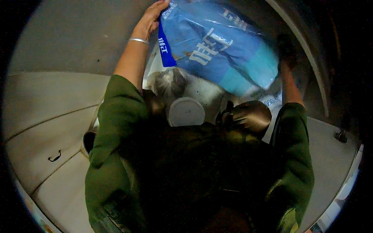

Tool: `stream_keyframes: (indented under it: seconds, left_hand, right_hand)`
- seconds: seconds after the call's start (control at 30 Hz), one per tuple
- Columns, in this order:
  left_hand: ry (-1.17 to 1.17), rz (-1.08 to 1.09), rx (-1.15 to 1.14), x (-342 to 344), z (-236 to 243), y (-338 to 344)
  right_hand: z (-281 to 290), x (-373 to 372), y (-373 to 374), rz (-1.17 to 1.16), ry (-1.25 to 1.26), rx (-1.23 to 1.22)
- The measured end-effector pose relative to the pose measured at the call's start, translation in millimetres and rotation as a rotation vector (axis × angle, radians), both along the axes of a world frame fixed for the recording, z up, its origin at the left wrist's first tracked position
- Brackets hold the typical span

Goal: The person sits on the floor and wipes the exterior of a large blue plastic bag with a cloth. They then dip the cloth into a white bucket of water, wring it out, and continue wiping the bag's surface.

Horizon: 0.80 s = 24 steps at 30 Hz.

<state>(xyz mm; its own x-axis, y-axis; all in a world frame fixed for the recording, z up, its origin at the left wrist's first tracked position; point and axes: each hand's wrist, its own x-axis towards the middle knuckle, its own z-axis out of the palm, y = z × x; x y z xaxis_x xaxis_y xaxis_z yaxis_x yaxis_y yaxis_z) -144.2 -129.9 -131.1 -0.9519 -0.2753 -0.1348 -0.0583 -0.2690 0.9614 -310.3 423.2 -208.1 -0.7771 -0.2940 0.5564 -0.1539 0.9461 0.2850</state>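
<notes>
A large blue plastic bag point(217, 46) with white print and a turquoise lower part lies tilted inside a cabinet space. My left hand point(153, 16) grips its upper left edge, with a silver bangle at the wrist. At the bag's right edge is my right hand point(286, 50), deep in shadow, so its fingers do not show clearly. Below the bag sit a knotted, see-through plastic bag point(171, 82) with dark contents and a round, pale lid point(186, 112). A shiny brown, rounded thing point(250, 116) lies to their right; its kind is unclear.
Pale cabinet fronts point(50, 112) curve along the left, one with a small black handle point(56, 157). A dark round opening point(89, 140) shows beside my left sleeve. On the right, a pale curved edge point(311, 50) bounds the space, and a small dark fitting point(341, 136) sticks out.
</notes>
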Motion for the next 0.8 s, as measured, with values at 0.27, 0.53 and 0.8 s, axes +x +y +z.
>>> stream_keyframes:
  seconds: [0.27,0.53,0.8]
  left_hand:
    - [-0.276,-0.157,-0.581,-1,-19,-6]
    - [-0.264,-0.024,-0.382,1,-52,-25]
    - [-0.355,-0.105,-0.447,10,-20,-22]
  right_hand:
    - [41,-26,-3,0.074,-0.127,-0.247]
    - [100,129,-97,0.436,-0.093,-0.668]
    - [38,175,-72,0.363,-0.278,-0.483]
